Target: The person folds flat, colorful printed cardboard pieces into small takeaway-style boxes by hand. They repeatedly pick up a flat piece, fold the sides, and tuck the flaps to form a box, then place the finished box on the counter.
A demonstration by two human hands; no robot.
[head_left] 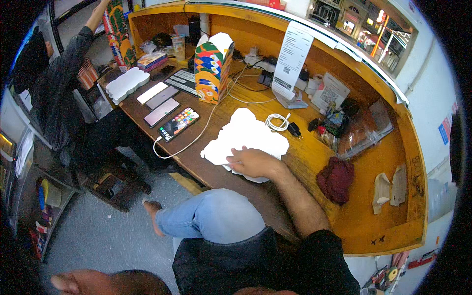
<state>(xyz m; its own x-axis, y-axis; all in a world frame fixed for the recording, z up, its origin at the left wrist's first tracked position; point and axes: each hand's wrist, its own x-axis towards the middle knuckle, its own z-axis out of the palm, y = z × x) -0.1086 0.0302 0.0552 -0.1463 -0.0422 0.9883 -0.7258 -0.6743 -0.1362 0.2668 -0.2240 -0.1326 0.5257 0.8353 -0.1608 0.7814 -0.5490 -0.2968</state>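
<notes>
My right hand (253, 163) lies with its fingers spread on a stack of white die-cut card sheets (258, 135), which rests on the brown table in front of me. The sheets have wavy, lobed edges. At the lower left, my left hand (81, 282) is off the table, partly cut by the picture's edge, and its fingers are mostly hidden. Beyond the stack stands a colourful patterned carton (213, 69) with white flaps raised at its top. A second white card stack (127, 84) sits at the table's far left.
Several phones (178, 124), one lit and cabled, lie left of the stack near a keyboard (182, 81). To the right are a coiled white cable (278, 122), a paper sheet (291, 61) and a maroon cloth (336, 180). A person (64, 98) at left reaches toward a tall patterned carton (118, 37).
</notes>
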